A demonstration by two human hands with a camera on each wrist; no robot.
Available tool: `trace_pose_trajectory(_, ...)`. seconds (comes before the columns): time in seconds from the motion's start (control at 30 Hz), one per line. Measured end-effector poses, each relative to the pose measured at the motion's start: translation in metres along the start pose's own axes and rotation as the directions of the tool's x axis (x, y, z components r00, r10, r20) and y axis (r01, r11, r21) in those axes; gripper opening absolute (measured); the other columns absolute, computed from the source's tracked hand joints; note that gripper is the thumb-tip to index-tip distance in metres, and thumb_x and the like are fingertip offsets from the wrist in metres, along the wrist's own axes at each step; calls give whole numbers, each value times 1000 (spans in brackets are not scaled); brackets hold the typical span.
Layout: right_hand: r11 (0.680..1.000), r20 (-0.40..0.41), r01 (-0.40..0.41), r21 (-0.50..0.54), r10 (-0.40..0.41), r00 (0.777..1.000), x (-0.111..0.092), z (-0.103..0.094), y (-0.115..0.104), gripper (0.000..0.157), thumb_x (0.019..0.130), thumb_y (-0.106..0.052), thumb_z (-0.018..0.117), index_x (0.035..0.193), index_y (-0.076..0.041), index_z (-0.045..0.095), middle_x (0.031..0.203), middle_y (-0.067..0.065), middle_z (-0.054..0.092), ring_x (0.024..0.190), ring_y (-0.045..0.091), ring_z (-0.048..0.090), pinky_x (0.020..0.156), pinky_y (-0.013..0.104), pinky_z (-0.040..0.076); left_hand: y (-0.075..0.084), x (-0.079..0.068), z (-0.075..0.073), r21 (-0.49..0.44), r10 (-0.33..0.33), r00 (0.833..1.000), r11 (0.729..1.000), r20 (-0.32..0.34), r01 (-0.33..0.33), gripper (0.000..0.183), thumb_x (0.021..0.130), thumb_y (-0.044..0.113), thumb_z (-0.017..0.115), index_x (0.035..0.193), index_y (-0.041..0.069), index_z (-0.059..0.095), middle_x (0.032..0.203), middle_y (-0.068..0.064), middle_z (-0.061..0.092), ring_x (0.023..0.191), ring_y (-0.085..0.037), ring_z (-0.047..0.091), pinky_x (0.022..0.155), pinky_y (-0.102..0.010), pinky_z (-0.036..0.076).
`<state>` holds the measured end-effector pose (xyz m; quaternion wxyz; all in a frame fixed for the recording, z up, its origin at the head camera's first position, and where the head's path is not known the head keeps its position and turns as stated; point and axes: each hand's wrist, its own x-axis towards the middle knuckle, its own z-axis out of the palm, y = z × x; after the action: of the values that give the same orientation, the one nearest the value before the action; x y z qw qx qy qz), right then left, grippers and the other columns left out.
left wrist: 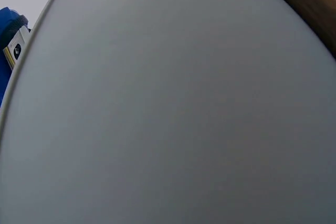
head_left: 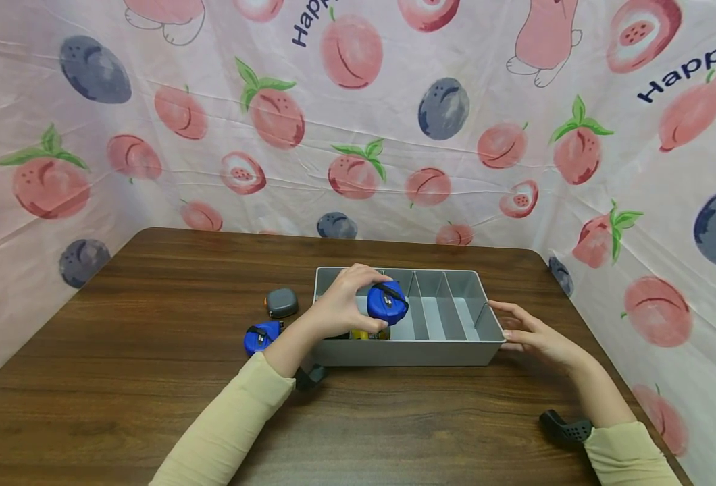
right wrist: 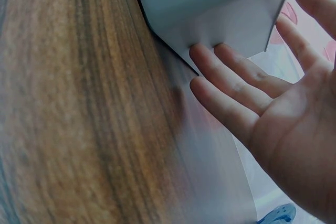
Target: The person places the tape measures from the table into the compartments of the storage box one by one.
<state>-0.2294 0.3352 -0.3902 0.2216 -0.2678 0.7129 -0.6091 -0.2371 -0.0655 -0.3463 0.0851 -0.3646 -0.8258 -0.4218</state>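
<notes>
My left hand (head_left: pixel 341 304) grips a blue tape measure (head_left: pixel 386 307) with a black strap, thumb below and fingers above. It is held over the left part of a grey divided box (head_left: pixel 403 354). Yellow items (head_left: pixel 363 334) show partly in the compartment beneath it; the hand hides much of that side. In the left wrist view, the box's grey wall (left wrist: pixel 168 103) fills the frame, with a bit of blue tape measure (left wrist: pixel 7 27) at the left edge. My right hand (head_left: pixel 534 337) rests its extended fingers (right wrist: pixel 226 80) against the box's right end.
A second blue tape measure (head_left: pixel 261 337) lies on the wooden table (head_left: pixel 151 378), left of the box and beside my left forearm. Behind it sits a grey tape measure (head_left: pixel 282 303) with an orange detail. Fruit-printed cloth (head_left: pixel 309 169) hangs behind and at both sides.
</notes>
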Motion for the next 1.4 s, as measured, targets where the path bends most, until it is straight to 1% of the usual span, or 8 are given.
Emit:
trace_pose_trajectory(0.13,1000,0,0,-1,0,1000,0,1,-1,53,99,0,42,149,-5,24,135,40,28,117,20,54,91,34,48,2,2,4,6,12,1000,1000,0,-12,61,65,24,85,120,10,64,113,1,60,112,-16,46,101,-48,29)
trace_pose_trajectory(0.37,1000,-6,-9,-4,9,1000,0,2,-2,53,99,0,42,148,-4,24,136,42,26,117,20,54,91,33,48,7,5,8,-3,3,1000,1000,16,-3,61,65,24,85,120,9,64,115,-1,60,114,-18,45,101,-48,29)
trace_pose_trajectory(0.63,999,-23,-33,-8,33,999,-1,4,-6,53,99,-3,44,149,-6,24,138,42,24,117,17,54,91,33,48,12,7,14,39,-43,997,998,64,40,62,66,27,85,122,9,63,117,-3,60,119,-21,43,103,-50,27)
trace_pose_trajectory(0.77,1000,-18,-27,-7,27,999,-1,4,-5,54,99,-2,44,149,-4,23,137,42,24,116,18,54,91,33,48,12,8,18,49,-54,995,998,88,50,63,67,27,85,123,8,63,118,-4,60,121,-22,42,103,-49,26)
trace_pose_trajectory(0.87,1000,-9,-13,-2,13,1000,0,3,-4,53,99,-1,43,148,-3,23,136,42,25,116,19,54,90,33,48,13,10,21,54,-51,994,997,93,46,63,67,28,85,123,8,63,118,-4,59,121,-22,42,103,-48,27)
trace_pose_trajectory(1.0,1000,-7,-11,1,11,1000,0,2,-2,53,99,-1,43,148,-5,24,135,42,25,116,19,54,90,33,48,14,12,24,70,-50,994,997,100,43,63,68,29,85,123,8,63,119,-4,59,119,-22,43,103,-47,27)
trace_pose_trajectory(1.17,1000,-11,-16,-3,16,1000,-1,2,-2,53,99,-1,43,148,-6,24,135,43,25,116,20,54,90,33,48,15,13,27,91,-61,990,995,124,50,65,69,29,85,125,8,62,121,-5,59,120,-22,43,105,-48,24)
trace_pose_trajectory(1.4,1000,-13,-18,-9,17,1000,-1,2,-3,53,99,-1,43,148,-6,24,136,42,26,116,20,54,90,33,48,11,14,31,115,-66,988,992,137,50,65,69,30,85,125,8,61,120,-5,59,120,-24,44,105,-49,24)
